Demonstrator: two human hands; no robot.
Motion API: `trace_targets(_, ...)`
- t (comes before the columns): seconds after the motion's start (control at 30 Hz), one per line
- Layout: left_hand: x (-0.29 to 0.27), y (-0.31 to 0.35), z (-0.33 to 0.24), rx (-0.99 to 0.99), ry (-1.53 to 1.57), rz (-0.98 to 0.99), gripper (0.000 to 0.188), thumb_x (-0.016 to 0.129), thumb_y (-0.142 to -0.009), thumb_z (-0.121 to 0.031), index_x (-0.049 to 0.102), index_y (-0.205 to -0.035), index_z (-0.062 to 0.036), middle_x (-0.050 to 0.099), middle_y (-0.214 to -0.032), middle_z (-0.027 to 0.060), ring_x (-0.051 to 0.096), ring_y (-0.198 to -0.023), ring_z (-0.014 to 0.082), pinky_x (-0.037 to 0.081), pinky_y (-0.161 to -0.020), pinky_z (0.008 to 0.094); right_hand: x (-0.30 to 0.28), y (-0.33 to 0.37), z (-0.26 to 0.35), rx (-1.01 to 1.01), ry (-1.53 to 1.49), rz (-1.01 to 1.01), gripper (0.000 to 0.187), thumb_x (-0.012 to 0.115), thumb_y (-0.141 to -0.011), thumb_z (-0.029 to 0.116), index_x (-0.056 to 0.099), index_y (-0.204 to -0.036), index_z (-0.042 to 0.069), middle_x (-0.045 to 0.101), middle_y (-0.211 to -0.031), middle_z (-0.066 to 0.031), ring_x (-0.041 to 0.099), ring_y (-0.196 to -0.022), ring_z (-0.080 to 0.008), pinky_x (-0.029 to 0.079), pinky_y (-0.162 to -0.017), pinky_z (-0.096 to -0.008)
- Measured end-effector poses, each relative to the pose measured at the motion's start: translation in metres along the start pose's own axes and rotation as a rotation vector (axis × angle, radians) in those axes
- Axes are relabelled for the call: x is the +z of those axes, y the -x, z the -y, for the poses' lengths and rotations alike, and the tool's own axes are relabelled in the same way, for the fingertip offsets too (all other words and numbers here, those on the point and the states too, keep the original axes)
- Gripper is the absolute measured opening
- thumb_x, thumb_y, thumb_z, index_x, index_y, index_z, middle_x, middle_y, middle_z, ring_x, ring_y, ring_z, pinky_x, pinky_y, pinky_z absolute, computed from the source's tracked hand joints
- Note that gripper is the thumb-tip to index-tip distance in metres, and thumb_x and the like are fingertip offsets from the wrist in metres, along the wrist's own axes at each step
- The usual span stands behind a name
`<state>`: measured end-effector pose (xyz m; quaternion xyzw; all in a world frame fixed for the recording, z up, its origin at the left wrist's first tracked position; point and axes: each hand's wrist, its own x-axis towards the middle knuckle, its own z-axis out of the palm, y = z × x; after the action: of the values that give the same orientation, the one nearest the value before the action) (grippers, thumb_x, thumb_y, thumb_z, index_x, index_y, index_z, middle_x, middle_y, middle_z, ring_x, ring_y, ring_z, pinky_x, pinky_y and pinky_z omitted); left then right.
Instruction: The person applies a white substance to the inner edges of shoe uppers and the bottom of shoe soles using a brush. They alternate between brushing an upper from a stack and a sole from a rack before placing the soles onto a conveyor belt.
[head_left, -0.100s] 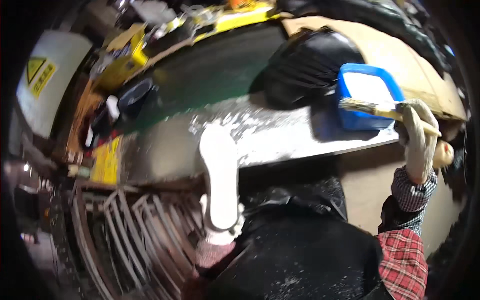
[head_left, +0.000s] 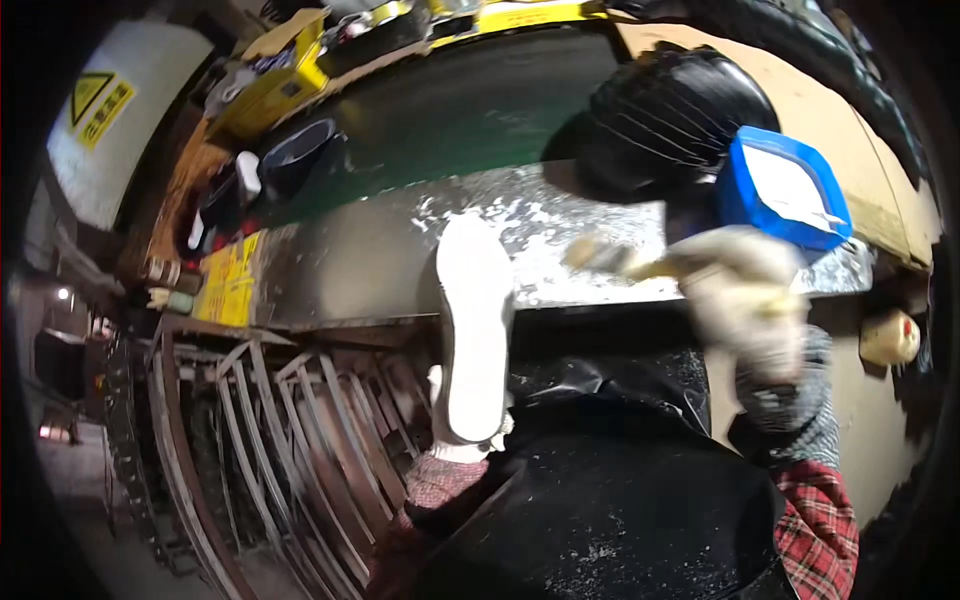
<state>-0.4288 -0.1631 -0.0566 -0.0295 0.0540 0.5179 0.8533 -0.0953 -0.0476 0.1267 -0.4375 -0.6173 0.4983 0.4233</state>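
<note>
A shoe sole (head_left: 475,330) with a white face and a thin dark edge stands up over the front of the bench. My left hand (head_left: 458,450), in a pale glove, grips its lower end from beneath, with most fingers hidden behind it. In my gloved right hand (head_left: 748,300), smeared by motion, is a brush (head_left: 640,264); its blurred bristles point left toward the sole, apart from it. Just beyond that hand sits a blue tub (head_left: 738,190) with white paste or liquid (head_left: 785,192) inside.
White smears cover the bench edge (head_left: 350,275). A black plastic-covered bundle (head_left: 680,120) lies left of the tub. A dark cup (head_left: 298,158) and yellow box (head_left: 265,95) stand at the left. Metal racks (head_left: 290,440) stand below. A pale container (head_left: 888,338) sits at the right.
My right hand has swung left and nearer with the brush, away from over the tub toward the sole. The view has shifted slightly; my left hand still grips the sole.
</note>
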Motion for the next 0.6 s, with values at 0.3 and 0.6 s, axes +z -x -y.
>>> trace_targets(0.3,-0.043,0.004,0.002,0.043,0.106,-0.092,0.085,0.039,-0.087,-0.076,0.035,-0.149,-0.0180,0.060,-0.119,0.0242,0.066,-0.088,0.0411,0.056,-0.062,0.0498,0.082,-0.080,-0.059,-0.051,-0.098,0.136,0.021,0.063,-0.093,0.015,0.065,-0.101,-0.004,0.068,-0.082,-0.0043,0.061,-0.070,-0.0087,0.050,-0.066,-0.0234)
trace_targets(0.6,-0.042,0.005,-0.010,-0.064,-0.117,-0.173,0.094,0.047,-0.080,-0.078,0.042,-0.142,-0.0080,0.063,-0.108,0.0264,0.067,-0.086,0.0387,0.055,-0.069,0.0506,0.102,-0.122,-0.008,-0.276,0.292,0.225,0.025,0.067,-0.092,0.023,0.067,-0.091,-0.001,0.067,-0.074,-0.0090,0.063,-0.063,-0.0143,0.051,-0.057,-0.0266)
